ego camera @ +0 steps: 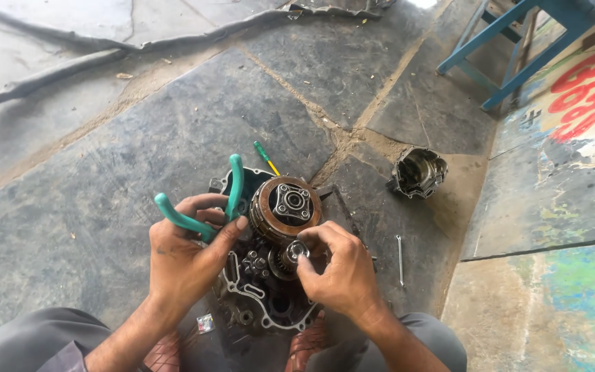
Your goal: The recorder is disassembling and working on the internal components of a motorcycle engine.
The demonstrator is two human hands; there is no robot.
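Around the engine case (263, 289) lying between your knees, bare stone floor (105, 207) is giving you room on every side (a detached cover (418, 172) is sitting well apart). Your left hand (184, 258) is gripping green-handled pliers (201, 207); your right hand (339, 272) is pinching a small gear (296, 251) below the rusty clutch drum (285, 207).

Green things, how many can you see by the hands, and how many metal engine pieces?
Green-handled pliers: 1, held in the left hand
Green-handled screwdriver: 1
Engine block: 1, touched by the right hand
Loose engine cover: 1
Total: 4
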